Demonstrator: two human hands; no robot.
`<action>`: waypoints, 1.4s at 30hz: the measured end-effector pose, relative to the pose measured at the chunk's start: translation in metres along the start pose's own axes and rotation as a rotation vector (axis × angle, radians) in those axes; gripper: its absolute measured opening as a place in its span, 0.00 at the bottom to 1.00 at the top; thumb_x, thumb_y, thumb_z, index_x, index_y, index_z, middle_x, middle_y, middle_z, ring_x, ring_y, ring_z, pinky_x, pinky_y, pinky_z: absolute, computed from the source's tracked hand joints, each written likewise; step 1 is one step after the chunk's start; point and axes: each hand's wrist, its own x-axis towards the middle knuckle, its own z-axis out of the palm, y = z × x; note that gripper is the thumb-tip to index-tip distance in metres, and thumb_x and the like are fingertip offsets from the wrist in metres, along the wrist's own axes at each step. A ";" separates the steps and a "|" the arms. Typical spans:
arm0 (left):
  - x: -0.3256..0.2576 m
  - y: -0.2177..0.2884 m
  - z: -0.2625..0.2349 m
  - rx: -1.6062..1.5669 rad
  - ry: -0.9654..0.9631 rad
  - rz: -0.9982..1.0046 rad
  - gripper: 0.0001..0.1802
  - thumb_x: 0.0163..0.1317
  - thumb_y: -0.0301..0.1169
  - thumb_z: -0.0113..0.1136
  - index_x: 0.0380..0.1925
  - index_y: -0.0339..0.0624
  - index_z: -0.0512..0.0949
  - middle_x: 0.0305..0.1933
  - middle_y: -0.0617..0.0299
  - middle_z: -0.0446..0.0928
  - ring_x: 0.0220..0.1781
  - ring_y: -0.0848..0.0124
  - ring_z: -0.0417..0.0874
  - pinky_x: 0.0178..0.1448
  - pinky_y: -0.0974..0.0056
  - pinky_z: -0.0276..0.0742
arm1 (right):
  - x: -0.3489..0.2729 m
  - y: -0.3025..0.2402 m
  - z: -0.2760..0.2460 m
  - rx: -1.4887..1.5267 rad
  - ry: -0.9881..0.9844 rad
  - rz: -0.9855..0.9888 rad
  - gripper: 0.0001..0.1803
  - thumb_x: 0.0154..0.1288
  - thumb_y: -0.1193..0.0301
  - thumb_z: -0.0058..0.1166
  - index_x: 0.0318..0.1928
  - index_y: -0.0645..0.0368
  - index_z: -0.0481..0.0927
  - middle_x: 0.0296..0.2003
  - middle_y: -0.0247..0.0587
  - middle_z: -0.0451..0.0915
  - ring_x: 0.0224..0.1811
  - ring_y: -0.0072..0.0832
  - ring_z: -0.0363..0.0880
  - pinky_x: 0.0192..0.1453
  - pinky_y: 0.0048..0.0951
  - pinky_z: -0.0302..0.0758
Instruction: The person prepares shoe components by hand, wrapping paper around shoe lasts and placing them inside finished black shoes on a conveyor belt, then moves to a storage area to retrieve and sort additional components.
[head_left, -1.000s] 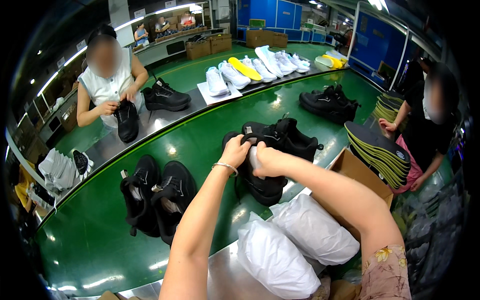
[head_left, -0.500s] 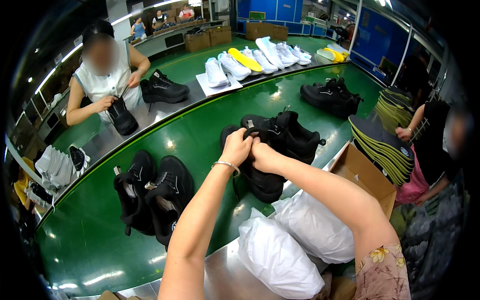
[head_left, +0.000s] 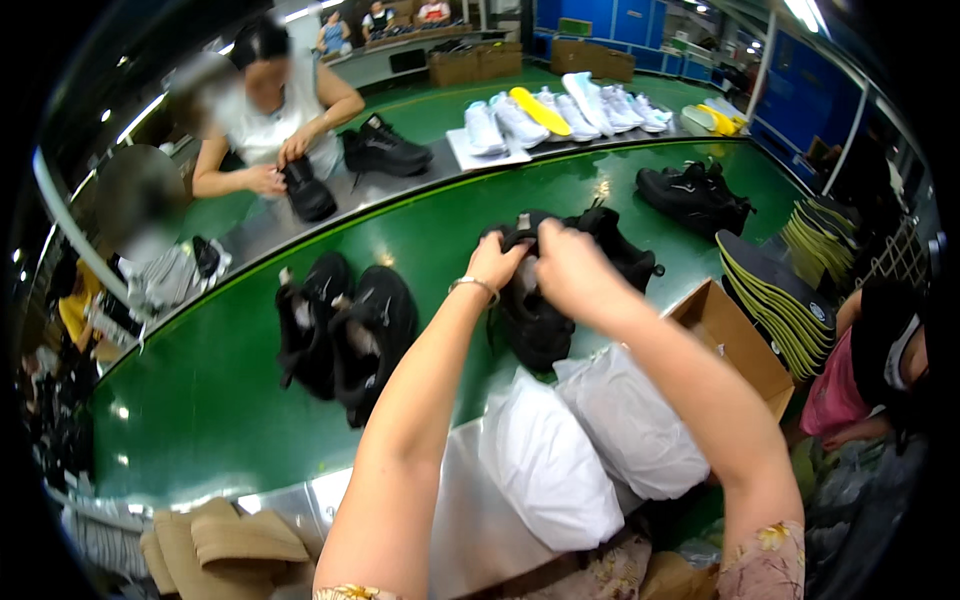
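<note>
A black lace-up sneaker (head_left: 540,335) stands on the green table in front of me, its opening facing me. At the left side of that opening, my left hand (head_left: 497,262) is closed on the collar edge. My right hand (head_left: 575,268), smeared by motion, is at the tongue and upper rim; its fingers are not clear. Just behind, partly covered by my hands, is another black sneaker (head_left: 622,250). A pair of black sneakers (head_left: 374,335) stands to the left, side by side.
Two white paper-wrapped bundles (head_left: 553,465) lie nearest me, beside an open cardboard box (head_left: 738,345). Stacked insoles (head_left: 775,300) and more black sneakers (head_left: 690,198) are to the right. Across the table, a co-worker handles a black shoe (head_left: 308,192) near white sneakers (head_left: 520,120).
My view has shifted, so the table sits further up and right. My hands, earlier together at the sneaker's top, are now apart across its opening. The co-worker bends lower over the shoe.
</note>
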 end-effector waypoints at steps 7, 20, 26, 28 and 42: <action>-0.153 0.135 -0.053 -0.063 0.639 0.303 0.16 0.42 0.24 0.55 0.34 0.30 0.70 0.39 0.41 0.72 0.44 0.45 0.72 0.47 0.52 0.70 | -0.105 -0.046 -0.102 0.730 0.079 0.146 0.17 0.64 0.72 0.50 0.52 0.66 0.72 0.41 0.40 0.77 0.39 0.24 0.78 0.45 0.22 0.74; -0.566 0.166 -0.113 0.062 0.584 0.181 0.26 0.51 0.24 0.60 0.52 0.30 0.67 0.53 0.45 0.71 0.55 0.53 0.72 0.58 0.55 0.68 | -0.286 -0.171 -0.033 0.964 -0.582 0.158 0.14 0.64 0.78 0.48 0.49 0.68 0.71 0.37 0.47 0.77 0.33 0.29 0.80 0.35 0.22 0.77; -0.658 0.106 -0.126 0.232 0.880 -0.184 0.19 0.55 0.24 0.56 0.48 0.34 0.69 0.44 0.51 0.75 0.47 0.56 0.76 0.51 0.59 0.73 | -0.287 -0.228 0.023 0.972 -0.851 -0.012 0.13 0.63 0.78 0.49 0.48 0.69 0.72 0.37 0.47 0.77 0.33 0.29 0.80 0.35 0.22 0.76; -0.679 0.096 -0.128 0.230 0.958 -0.329 0.18 0.56 0.23 0.55 0.47 0.34 0.69 0.41 0.52 0.76 0.44 0.57 0.77 0.48 0.60 0.74 | -0.288 -0.242 0.035 0.960 -0.898 -0.017 0.13 0.63 0.78 0.49 0.48 0.69 0.72 0.36 0.46 0.78 0.33 0.29 0.80 0.34 0.23 0.76; -0.819 0.001 -0.143 0.629 1.169 -0.930 0.14 0.54 0.23 0.54 0.42 0.37 0.71 0.34 0.53 0.77 0.39 0.56 0.77 0.44 0.56 0.73 | -0.311 -0.265 0.096 0.835 -1.140 0.062 0.15 0.62 0.77 0.50 0.49 0.71 0.71 0.37 0.47 0.77 0.32 0.30 0.80 0.34 0.24 0.77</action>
